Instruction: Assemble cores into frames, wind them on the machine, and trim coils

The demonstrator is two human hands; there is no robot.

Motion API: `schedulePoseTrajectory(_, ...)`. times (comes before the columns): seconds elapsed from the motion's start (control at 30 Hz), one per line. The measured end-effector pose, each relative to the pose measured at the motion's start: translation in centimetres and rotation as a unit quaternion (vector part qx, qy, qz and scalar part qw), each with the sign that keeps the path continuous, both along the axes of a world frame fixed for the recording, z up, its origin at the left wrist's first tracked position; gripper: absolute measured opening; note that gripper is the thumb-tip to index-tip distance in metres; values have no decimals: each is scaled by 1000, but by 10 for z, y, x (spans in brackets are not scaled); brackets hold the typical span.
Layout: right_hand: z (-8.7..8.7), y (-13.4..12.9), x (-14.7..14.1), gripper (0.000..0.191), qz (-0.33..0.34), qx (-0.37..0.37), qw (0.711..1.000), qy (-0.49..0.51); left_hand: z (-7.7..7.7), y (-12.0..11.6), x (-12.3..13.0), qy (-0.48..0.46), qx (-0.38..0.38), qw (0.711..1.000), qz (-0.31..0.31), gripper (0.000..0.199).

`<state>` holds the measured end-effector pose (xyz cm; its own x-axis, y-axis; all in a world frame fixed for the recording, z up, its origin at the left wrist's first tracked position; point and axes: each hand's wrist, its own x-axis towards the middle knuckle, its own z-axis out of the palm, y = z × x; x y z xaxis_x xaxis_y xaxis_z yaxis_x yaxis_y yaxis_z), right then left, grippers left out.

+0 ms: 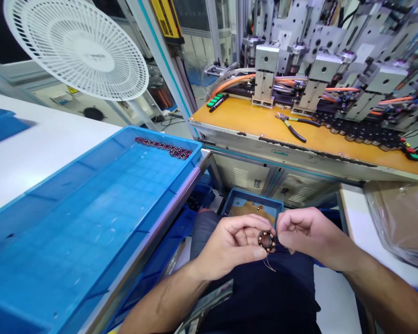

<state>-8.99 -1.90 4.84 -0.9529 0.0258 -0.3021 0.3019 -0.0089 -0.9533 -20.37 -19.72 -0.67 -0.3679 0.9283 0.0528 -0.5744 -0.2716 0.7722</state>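
Over my lap, my left hand (235, 241) pinches a small ring-shaped motor stator (266, 241) wound with copper coils. Thin wire ends (270, 265) dangle below the ring. Close against its right side is my right hand (304, 234), its fingers curled and pressed together. Whatever those fingertips hold, perhaps a wire end, is too small to make out. A large blue tray (80, 195) to the left has rows of similar stators (165, 147) along its far end.
An orange-topped bench (244, 113) ahead carries pliers (292, 126), a marker and a row of dark stators (362, 131) under machine heads. Below it sits a small blue bin (278, 204) with cardboard and loose bits. A white fan (87, 55) stands left; a plastic-wrapped package (400, 218) lies right.
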Motion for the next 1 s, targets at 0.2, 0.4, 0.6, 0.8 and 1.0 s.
schedulePoseTrajectory(0.2,-4,14,8,36,48,36,998,-13,4,-6,-2,11,-32,999,-16,30)
schedulePoseTrajectory(0.4,13,9,-16,24,92,85,985,116,7,-4,2,-5,-68,994,-88,32)
schedulePoseTrajectory(0.6,6,-5,-18,21,9,135,982,132,5,-6,4,-8,-61,997,-52,31)
schedulePoseTrajectory(0.8,12,-7,1,26,-24,101,994,21,0,-9,1,78,-27,996,44,27)
schedulePoseTrajectory(1.0,29,-13,0,18,24,135,990,-35,6,-5,3,96,-43,994,30,23)
